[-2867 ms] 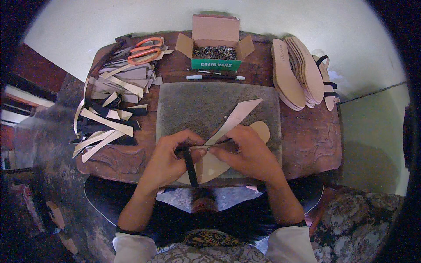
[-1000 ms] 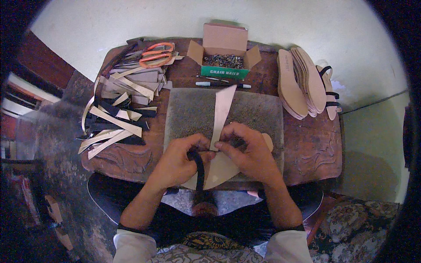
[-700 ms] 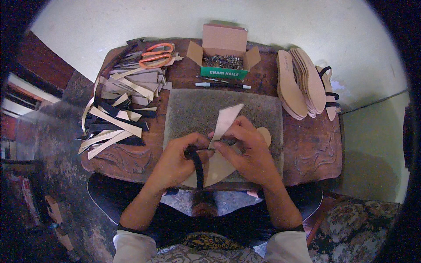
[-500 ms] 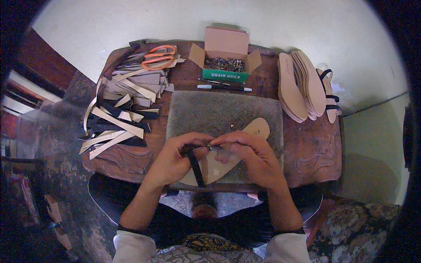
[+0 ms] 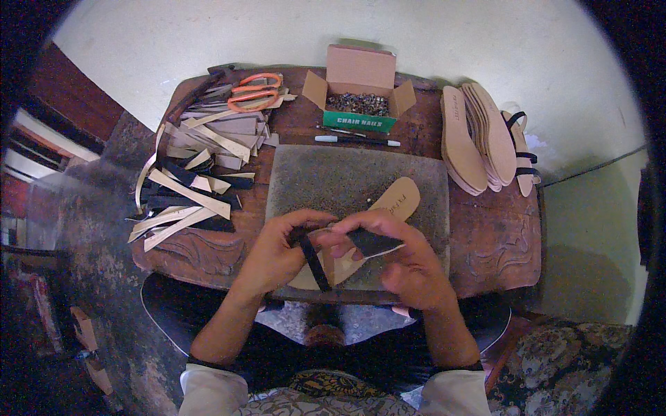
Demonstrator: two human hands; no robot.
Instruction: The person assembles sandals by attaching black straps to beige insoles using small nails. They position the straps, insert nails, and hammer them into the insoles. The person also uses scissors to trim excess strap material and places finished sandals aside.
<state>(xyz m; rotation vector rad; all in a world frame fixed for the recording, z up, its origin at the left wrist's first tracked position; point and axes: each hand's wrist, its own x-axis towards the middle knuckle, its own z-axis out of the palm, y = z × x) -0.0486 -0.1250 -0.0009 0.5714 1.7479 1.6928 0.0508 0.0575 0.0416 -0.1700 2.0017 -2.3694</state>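
A tan shoe insole (image 5: pixel 399 201) lies slanted across the grey board, its far end to the upper right. A narrow black strap (image 5: pixel 316 263) crosses its near part. My left hand (image 5: pixel 274 253) is closed at the strap's upper end, thumb and fingers pinching it beside the insole. Above the insole, my right hand (image 5: pixel 420 267) grips a wider black strap piece (image 5: pixel 373 243) with a pale edge, its fingertips meeting those of my left hand. Whether the two black pieces join is hidden by my fingers.
The grey board (image 5: pixel 291 180) rests on a carved wooden table (image 5: pixel 485 243). Behind it stand an open green box of nails (image 5: pixel 357 119) and a pen (image 5: pixel 354 140). Leather strips (image 5: pixel 194 191) and orange-handled scissors (image 5: pixel 255 93) lie left; stacked insoles (image 5: pixel 463 139) and strapped soles (image 5: pixel 525 156) sit right.
My right hand has turned over and opened out a little, bringing the wider black piece into sight. The insole and narrow strap have shifted slightly; my left hand keeps its pinch.
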